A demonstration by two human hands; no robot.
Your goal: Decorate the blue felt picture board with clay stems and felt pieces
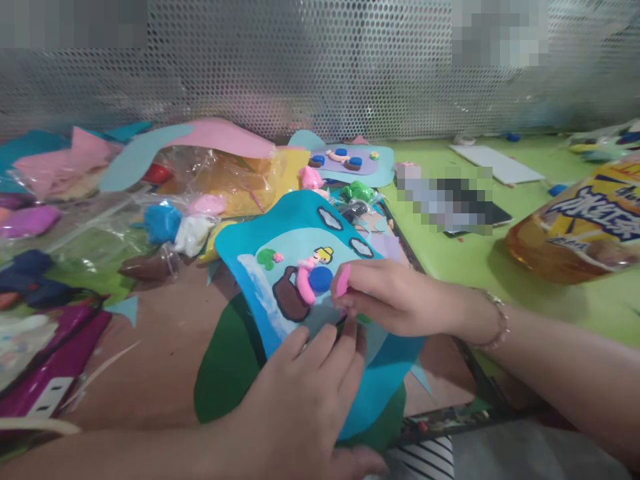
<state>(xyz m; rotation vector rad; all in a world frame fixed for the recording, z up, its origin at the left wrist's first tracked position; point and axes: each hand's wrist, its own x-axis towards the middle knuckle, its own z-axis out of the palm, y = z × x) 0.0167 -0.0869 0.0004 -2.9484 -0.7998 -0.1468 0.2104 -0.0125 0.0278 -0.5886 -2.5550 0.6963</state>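
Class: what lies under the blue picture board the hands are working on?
A dark green sheet pokes out under the blue picture board, on the brown surface. Its middle is hidden by the board and the left hand.

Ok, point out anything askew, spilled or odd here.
The amber drink bottle lies on its side on the green table. The blue craft card sits tilted, its top edge curling up. Nothing looks spilled.

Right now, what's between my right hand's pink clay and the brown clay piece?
A blue clay ball and a curved pink strip, in the head view.
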